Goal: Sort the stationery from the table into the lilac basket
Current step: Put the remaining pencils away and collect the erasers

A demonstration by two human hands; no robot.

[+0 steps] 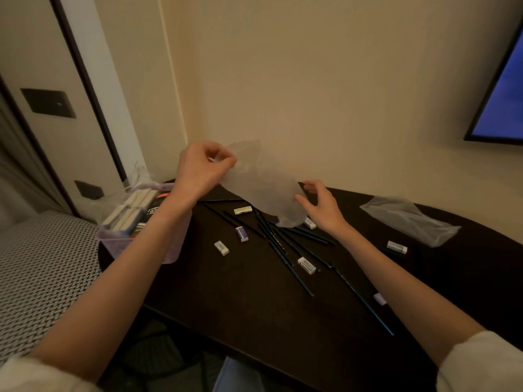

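The left hand [205,162] pinched a clear plastic bag [263,188]; the right hand [319,205] gripped its lower end. The pencils [283,244] lay just near of the right hand, long axes running far-left to near-right, with the lilac basket [169,250] at left.

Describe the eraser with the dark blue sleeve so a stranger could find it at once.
Start at the lilac basket on the dark table's left end. Just right of it, left of the scattered pencils, lies the eraser. Its sleeve is dark blue; the neighbouring erasers look white or pale green.
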